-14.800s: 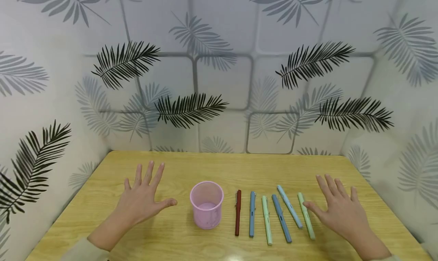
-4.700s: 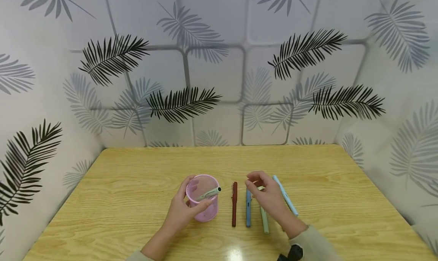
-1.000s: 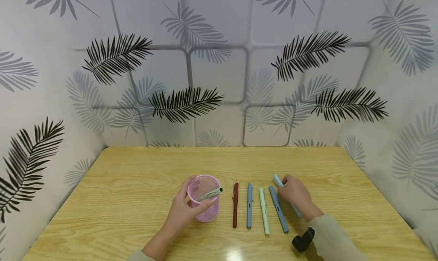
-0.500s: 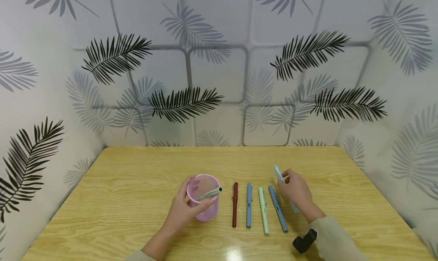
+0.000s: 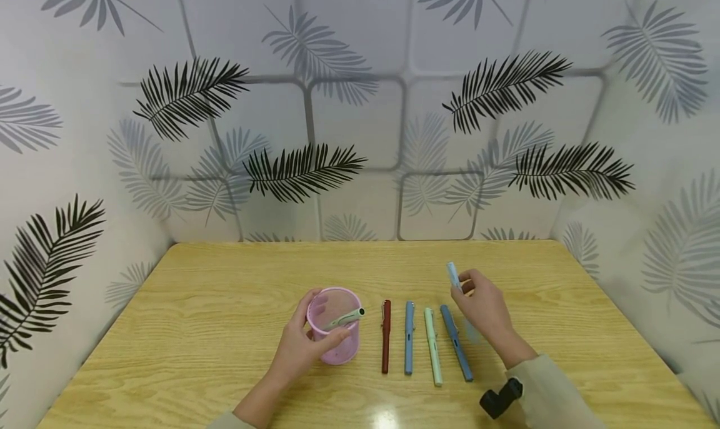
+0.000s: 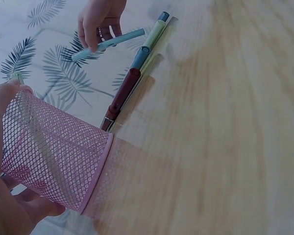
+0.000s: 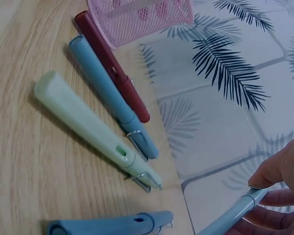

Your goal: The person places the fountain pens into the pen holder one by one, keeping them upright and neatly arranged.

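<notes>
My left hand point(image 5: 300, 349) grips a pink mesh pen holder point(image 5: 340, 353), thumb across the near side and fingers round the far side. A pale green pen point(image 5: 347, 318) leans inside the holder, its end over the rim. My right hand point(image 5: 485, 307) pinches a light blue pen point(image 5: 453, 274); in the left wrist view that pen point(image 6: 110, 43) is off the table. Left of the right hand, a dark red pen point(image 5: 385, 338), a blue pen point(image 5: 409, 338), a light green pen point(image 5: 433, 348) and a darker blue pen point(image 5: 457, 344) lie in a row.
The pens and holder are on a wood-grain table point(image 5: 225, 304). Behind and at both sides stand pale walls point(image 5: 360, 204) with leaf prints. A black device point(image 5: 500, 398) is on the right wrist.
My right hand has lifted the light blue pen off the table, away from me and slightly left. The left hand and the pen holder stay in place.
</notes>
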The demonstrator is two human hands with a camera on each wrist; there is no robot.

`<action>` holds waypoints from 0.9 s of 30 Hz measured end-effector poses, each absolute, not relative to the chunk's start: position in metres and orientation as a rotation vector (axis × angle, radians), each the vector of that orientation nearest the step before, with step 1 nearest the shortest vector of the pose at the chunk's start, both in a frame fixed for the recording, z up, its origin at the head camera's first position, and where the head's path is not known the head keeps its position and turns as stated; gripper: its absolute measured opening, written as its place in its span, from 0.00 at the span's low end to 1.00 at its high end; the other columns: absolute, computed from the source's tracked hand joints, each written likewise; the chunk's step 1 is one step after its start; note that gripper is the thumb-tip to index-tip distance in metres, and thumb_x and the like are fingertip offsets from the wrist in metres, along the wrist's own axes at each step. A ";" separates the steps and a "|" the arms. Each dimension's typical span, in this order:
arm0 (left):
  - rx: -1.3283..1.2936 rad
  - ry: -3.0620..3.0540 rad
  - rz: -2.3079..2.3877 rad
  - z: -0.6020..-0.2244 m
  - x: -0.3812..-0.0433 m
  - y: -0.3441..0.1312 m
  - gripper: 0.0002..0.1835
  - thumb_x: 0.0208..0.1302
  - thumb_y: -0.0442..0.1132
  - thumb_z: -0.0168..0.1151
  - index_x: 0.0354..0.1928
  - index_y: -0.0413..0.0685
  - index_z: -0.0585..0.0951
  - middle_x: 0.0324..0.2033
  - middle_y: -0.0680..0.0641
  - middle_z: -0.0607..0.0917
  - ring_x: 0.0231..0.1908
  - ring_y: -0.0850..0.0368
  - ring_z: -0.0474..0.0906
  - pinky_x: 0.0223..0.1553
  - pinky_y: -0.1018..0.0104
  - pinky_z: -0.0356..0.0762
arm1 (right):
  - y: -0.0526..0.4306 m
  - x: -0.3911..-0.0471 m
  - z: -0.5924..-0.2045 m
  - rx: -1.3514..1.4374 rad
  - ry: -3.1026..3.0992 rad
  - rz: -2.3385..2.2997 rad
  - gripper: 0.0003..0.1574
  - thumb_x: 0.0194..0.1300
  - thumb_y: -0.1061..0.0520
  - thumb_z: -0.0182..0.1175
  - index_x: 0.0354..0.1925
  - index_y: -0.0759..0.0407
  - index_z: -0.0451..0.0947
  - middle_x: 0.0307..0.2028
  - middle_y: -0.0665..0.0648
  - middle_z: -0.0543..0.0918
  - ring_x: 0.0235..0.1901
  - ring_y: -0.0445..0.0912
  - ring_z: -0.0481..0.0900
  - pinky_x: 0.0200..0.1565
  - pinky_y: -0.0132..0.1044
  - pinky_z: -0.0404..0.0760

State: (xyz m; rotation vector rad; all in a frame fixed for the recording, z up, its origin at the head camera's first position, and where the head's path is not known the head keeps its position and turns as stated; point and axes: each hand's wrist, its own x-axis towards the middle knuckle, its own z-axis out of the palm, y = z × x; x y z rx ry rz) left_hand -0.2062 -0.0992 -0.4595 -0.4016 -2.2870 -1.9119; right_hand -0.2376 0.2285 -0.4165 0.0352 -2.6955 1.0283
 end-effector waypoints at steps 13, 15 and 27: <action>-0.398 -2.275 -1.940 -0.460 -0.206 -0.099 0.48 0.46 0.43 0.75 0.68 0.52 0.59 0.61 0.44 0.68 0.59 0.42 0.66 0.53 0.49 0.72 | 0.207 -0.226 -0.397 0.134 -2.558 1.149 0.14 0.63 0.57 0.59 0.45 0.63 0.73 0.35 0.59 0.78 0.30 0.50 0.77 0.27 0.37 0.77; -0.391 -2.277 -1.943 -0.460 -0.206 -0.099 0.48 0.45 0.43 0.75 0.68 0.52 0.59 0.61 0.44 0.68 0.59 0.42 0.66 0.53 0.49 0.71 | 0.203 -0.225 -0.395 0.161 -2.535 1.162 0.13 0.63 0.57 0.59 0.45 0.62 0.73 0.34 0.59 0.78 0.31 0.50 0.77 0.28 0.38 0.77; -0.363 -2.289 -1.949 -0.458 -0.205 -0.098 0.46 0.45 0.44 0.76 0.66 0.59 0.61 0.60 0.47 0.69 0.59 0.46 0.66 0.52 0.54 0.73 | 0.183 -0.221 -0.381 0.332 -2.351 1.183 0.12 0.60 0.60 0.62 0.43 0.62 0.75 0.32 0.56 0.79 0.29 0.47 0.77 0.29 0.37 0.78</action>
